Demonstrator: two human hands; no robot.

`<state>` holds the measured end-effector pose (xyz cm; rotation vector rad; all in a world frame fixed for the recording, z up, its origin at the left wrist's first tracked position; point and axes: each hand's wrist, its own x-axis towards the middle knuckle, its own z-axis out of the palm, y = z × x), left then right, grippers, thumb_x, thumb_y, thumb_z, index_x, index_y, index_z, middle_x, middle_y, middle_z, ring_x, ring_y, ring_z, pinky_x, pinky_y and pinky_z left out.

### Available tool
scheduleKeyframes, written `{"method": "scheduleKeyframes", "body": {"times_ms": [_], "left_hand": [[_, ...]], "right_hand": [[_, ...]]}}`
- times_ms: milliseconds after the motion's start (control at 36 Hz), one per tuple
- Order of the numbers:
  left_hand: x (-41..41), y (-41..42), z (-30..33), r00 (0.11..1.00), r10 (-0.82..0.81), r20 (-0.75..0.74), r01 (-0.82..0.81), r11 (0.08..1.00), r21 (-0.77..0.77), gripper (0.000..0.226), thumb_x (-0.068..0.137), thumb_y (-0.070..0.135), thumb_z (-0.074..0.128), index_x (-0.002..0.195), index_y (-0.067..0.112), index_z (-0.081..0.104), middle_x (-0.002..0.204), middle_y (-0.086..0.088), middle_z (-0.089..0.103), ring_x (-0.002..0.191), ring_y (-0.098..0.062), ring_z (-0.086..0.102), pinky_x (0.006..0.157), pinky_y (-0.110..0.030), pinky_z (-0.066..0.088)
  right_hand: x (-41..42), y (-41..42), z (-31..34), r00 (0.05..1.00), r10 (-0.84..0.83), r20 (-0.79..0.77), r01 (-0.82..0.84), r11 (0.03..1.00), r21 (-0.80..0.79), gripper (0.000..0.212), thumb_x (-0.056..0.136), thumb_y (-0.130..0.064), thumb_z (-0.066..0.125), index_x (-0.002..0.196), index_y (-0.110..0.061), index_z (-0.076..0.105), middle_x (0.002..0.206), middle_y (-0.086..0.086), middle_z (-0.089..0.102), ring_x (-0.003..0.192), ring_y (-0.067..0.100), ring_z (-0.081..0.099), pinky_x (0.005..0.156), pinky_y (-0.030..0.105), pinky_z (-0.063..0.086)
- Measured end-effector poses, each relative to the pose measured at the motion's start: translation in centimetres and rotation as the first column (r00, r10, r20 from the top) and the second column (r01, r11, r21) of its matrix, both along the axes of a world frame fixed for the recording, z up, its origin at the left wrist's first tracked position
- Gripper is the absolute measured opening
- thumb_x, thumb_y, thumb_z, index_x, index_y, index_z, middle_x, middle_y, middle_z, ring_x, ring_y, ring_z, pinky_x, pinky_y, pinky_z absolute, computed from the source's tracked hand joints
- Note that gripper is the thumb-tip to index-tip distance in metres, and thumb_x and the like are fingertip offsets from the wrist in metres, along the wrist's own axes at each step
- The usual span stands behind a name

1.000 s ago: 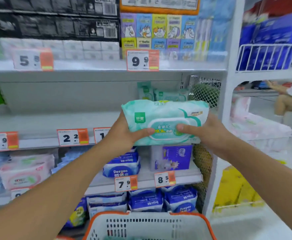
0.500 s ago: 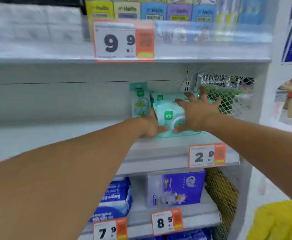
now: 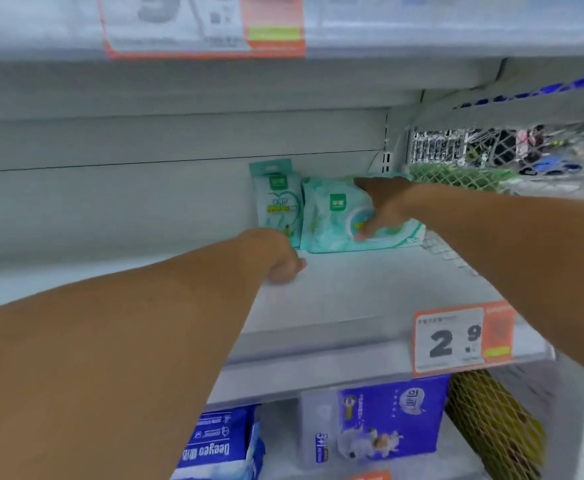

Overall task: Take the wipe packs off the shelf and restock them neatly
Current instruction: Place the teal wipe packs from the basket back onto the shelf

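My left hand [image 3: 276,258] rested on the bare shelf [image 3: 353,292], its grip loosely curled on nothing. Behind it a small mint sachet [image 3: 276,202] stood upright against the back wall, and I judged a careless nudge could topple it. Touching it on the right, the mint-green wipe pack [image 3: 339,216] lay tilted at the shelf's back; my right hand [image 3: 384,206] clamped it, thumb on the front label. I feared the soft, crinkled film might slip askew

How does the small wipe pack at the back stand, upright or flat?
Upright. The small wipe pack stands on its narrow end against the shelf's back wall.
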<state>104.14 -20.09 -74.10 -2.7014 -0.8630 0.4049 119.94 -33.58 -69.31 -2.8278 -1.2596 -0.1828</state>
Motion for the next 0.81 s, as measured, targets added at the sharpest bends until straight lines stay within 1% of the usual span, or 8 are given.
{"method": "scheduleKeyframes", "body": {"times_ms": [83,194,278,389,611,694,750,806], "left_hand": [[0.2,0.3,0.1,1.000,0.008,0.021,-0.008,1.000,-0.008,0.074,0.101,0.060,0.012,0.158,0.013,0.005,0.165,-0.010,0.007,0.151,-0.032,0.011,0.122,-0.046,0.015],[0.4,0.8,0.2,0.999,-0.001,0.038,0.002,1.000,-0.029,0.077,0.100,0.062,0.014,0.158,0.013,0.003,0.165,-0.011,0.004,0.152,-0.031,0.008,0.123,-0.046,0.013],[0.0,0.4,0.3,0.999,0.011,0.052,-0.008,0.998,-0.058,0.076,0.100,0.062,0.012,0.158,0.014,-0.002,0.166,-0.010,0.002,0.152,-0.031,0.007,0.123,-0.045,0.011],[-1.4,0.5,0.2,0.994,0.060,0.086,-0.047,0.988,-0.148,0.076,0.100,0.062,0.013,0.157,0.016,-0.008,0.166,-0.010,0.002,0.151,-0.031,0.010,0.122,-0.044,0.013],[-6.8,0.2,1.6,0.986,0.083,0.146,-0.036,0.953,-0.299,0.072,0.103,0.057,0.025,0.157,0.024,-0.007,0.166,-0.003,0.005,0.151,-0.027,0.012,0.120,-0.039,0.016],[-9.6,-1.1,2.2,0.975,0.089,0.202,-0.009,0.930,-0.367,0.070,0.102,0.056,0.031,0.159,0.023,0.007,0.165,-0.001,0.010,0.151,-0.025,0.016,0.120,-0.038,0.018],[-11.8,-2.8,2.9,0.941,0.013,0.339,0.107,0.936,-0.334,0.059,0.103,0.051,0.035,0.151,0.016,0.036,0.159,-0.007,0.031,0.144,-0.025,0.031,0.117,-0.034,0.027],[-14.5,-5.2,2.9,0.803,-0.120,0.583,0.293,0.932,-0.212,0.043,0.101,0.044,0.046,0.124,0.012,0.064,0.133,-0.011,0.060,0.124,-0.028,0.053,0.103,-0.034,0.042]], "right_hand": [[-0.3,-0.4,0.0,0.995,-0.011,-0.100,0.019,0.996,0.084,0.119,0.068,-0.086,0.058,0.158,-0.032,0.004,0.165,-0.004,0.019,0.149,0.029,0.023,0.121,0.046,0.024],[0.5,-0.6,-1.1,0.990,0.047,-0.130,-0.011,0.964,0.267,0.112,0.052,-0.094,0.060,0.149,-0.049,0.029,0.158,-0.011,0.034,0.142,0.026,0.038,0.116,0.062,0.026],[-0.8,-0.8,-0.7,0.996,0.009,-0.087,0.015,0.960,0.278,0.087,0.071,-0.076,0.067,0.148,-0.047,0.036,0.157,-0.012,0.035,0.143,0.027,0.036,0.114,0.072,0.007],[-3.4,-1.1,0.6,0.997,-0.074,0.002,0.072,0.963,0.258,0.058,0.094,-0.051,0.059,0.147,-0.038,0.041,0.157,-0.007,0.034,0.144,0.030,0.034,0.114,0.073,0.010],[-6.4,-3.1,-0.2,0.999,-0.010,0.032,0.003,0.975,0.220,0.071,0.092,-0.046,0.064,0.152,-0.027,0.033,0.156,0.004,0.038,0.141,0.030,0.038,0.117,0.060,0.024],[-8.7,-3.7,-0.6,0.998,0.045,0.051,-0.058,0.961,0.271,0.067,0.092,-0.045,0.063,0.150,-0.023,0.038,0.153,0.006,0.043,0.139,0.031,0.041,0.115,0.054,0.033],[-11.9,-4.8,-0.8,0.991,0.090,0.100,-0.120,0.926,0.359,0.059,0.094,-0.041,0.063,0.145,-0.018,0.046,0.148,0.010,0.048,0.136,0.031,0.045,0.112,0.047,0.037],[-16.4,-6.6,-1.8,0.972,0.123,0.199,-0.211,0.830,0.516,0.044,0.094,-0.038,0.063,0.131,-0.015,0.060,0.136,0.011,0.058,0.126,0.030,0.053,0.106,0.039,0.042]]}}
